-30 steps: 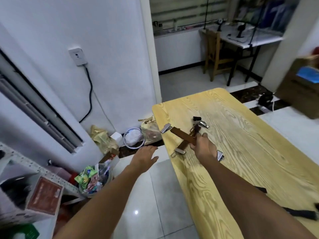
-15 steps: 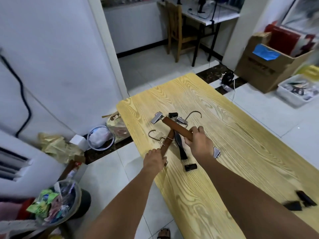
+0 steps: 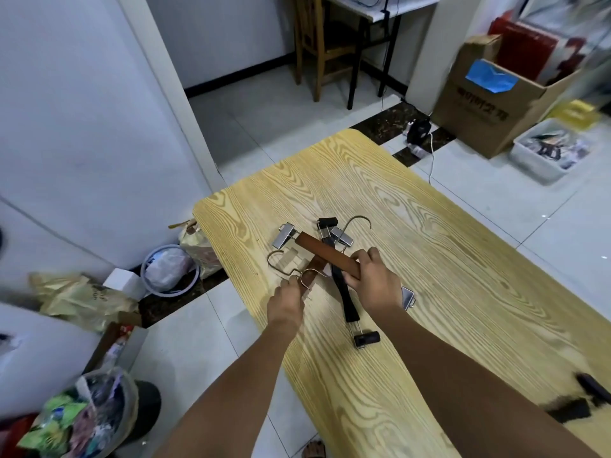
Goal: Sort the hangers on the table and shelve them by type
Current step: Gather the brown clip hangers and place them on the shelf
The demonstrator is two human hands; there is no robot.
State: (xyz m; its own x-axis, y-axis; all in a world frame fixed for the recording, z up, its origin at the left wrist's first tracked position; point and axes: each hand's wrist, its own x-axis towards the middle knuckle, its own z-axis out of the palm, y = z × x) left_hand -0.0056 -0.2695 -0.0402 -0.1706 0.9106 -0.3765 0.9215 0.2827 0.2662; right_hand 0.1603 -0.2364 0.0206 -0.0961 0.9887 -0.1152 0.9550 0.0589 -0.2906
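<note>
Several clip hangers lie crossed on the light wooden table (image 3: 429,259). My right hand (image 3: 373,279) grips a brown wooden hanger (image 3: 322,251) with metal clips at its ends. My left hand (image 3: 287,302) holds a second brown hanger (image 3: 312,274) near its wire hook, at the table's left edge. Under them lies a black clip hanger (image 3: 345,299), its black clip toward me. A wire hook (image 3: 358,223) sticks out behind the pile.
More black items (image 3: 591,391) lie at the table's near right edge. Bags, a bucket (image 3: 168,272) and a full bin (image 3: 99,418) crowd the floor on the left. A cardboard box (image 3: 489,94), a plastic crate (image 3: 552,150) and a chair (image 3: 324,44) stand beyond the table.
My left hand came from beside the table onto the second brown hanger. The view swung right and down; my right hand kept its grip on the brown hanger.
</note>
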